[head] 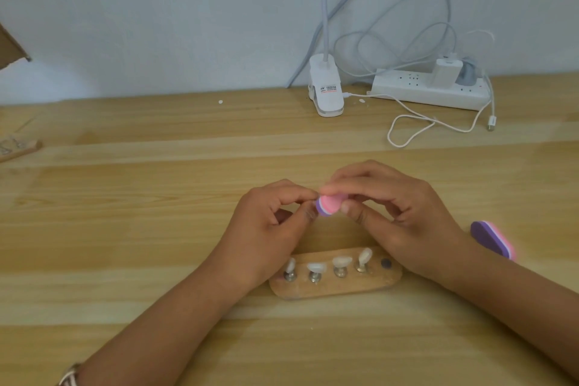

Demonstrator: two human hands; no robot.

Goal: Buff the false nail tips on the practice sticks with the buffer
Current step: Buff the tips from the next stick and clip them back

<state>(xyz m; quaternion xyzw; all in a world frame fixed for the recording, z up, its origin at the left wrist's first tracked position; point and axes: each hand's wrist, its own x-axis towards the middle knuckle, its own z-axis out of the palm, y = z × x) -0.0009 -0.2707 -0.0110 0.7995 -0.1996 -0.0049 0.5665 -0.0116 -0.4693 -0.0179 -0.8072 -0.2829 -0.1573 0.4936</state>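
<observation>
Pink-and-purple foam buffer (328,205) is gripped between thumb and fingers of the right hand (395,211), raised over the tabletop (150,197) beyond the wooden holder (371,283), long axis roughly left-right, rounded end against the left hand (274,224), whose curled fingertips meet there; whether they hold anything cannot be told. Four nail tips (317,267) stand on sticks (314,277) in the holder. Print on the white lamp clamp (326,88) label is illegible.
</observation>
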